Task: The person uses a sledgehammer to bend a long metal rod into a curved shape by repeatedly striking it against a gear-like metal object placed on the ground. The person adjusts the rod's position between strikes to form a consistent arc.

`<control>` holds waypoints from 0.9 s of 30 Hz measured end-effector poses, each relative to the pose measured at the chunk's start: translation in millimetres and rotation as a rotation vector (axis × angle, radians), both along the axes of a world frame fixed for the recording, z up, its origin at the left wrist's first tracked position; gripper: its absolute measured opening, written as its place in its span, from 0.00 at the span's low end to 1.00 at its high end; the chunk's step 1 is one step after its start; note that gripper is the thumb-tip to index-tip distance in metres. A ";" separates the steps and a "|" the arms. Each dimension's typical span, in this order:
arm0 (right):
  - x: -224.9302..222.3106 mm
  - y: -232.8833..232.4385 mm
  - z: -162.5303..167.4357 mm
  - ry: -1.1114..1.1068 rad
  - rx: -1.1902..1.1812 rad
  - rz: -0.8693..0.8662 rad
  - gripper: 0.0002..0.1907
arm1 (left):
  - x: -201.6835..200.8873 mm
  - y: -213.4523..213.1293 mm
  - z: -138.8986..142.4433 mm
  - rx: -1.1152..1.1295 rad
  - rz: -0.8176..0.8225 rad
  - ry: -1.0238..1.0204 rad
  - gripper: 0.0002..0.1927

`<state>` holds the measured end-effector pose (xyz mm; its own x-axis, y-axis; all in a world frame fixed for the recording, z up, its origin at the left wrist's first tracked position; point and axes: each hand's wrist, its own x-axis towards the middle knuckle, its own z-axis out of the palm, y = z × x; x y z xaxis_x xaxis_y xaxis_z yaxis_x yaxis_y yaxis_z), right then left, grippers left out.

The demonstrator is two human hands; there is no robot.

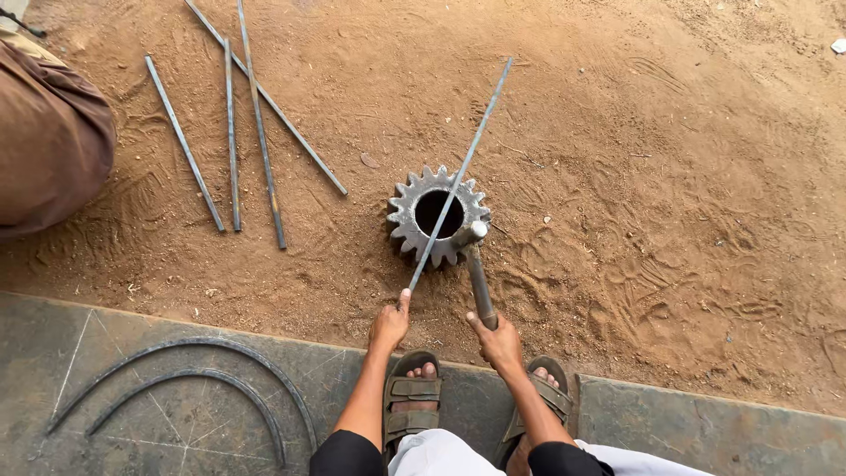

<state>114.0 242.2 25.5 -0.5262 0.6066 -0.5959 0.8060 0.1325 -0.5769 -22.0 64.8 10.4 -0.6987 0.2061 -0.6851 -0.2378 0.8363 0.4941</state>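
Left hand pinches rod; right hand grips hammer.

Four straight grey steel rods lie loose on the brown sandy ground; two curved metal bars rest on a chalk-marked grey stone slab; a person's brown-clothed knee sits at left

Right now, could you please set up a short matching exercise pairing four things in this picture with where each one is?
Things:
1. long thin rod
2. gear
3. hammer
4. curved bars

Places:
A. on the slab at lower left
B. held in the right hand
C. on the sandy ground, toothed, with a round hole
D. held in the left hand, across the hole

Pairs: 1-D, 2-C, 3-B, 4-A
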 end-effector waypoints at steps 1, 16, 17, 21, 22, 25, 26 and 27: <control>0.0 -1.4 0.9 -0.008 -0.022 -0.024 0.27 | -0.9 -0.4 -0.7 -0.008 0.001 0.070 0.48; -82.8 53.5 117.1 1.684 0.112 0.224 0.15 | -15.2 11.6 13.9 -0.018 0.020 0.084 0.43; -84.9 47.1 101.9 1.559 0.051 0.207 0.15 | -14.3 11.1 10.7 -0.018 0.012 0.074 0.43; -56.8 16.5 35.6 0.302 0.118 0.210 0.20 | -15.8 11.8 1.6 0.117 0.031 0.298 0.47; -47.2 9.6 25.1 0.000 0.134 0.247 0.21 | -15.5 10.3 1.6 0.086 0.009 0.202 0.48; -23.4 3.1 22.6 0.308 -0.053 -0.087 0.28 | -12.4 4.7 2.3 0.056 0.033 0.214 0.48; -18.6 4.2 30.8 0.377 -0.055 -0.076 0.27 | -10.5 0.5 8.2 0.059 0.047 0.258 0.47; -16.4 8.5 43.1 0.467 -0.052 -0.082 0.25 | -6.7 -3.9 7.2 0.032 0.024 0.172 0.46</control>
<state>97.7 250.8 68.6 -0.6971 0.6326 -0.3374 0.4650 0.0407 -0.8844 -28.8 60.9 17.5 -0.8100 0.2076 -0.5484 -0.1672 0.8147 0.5552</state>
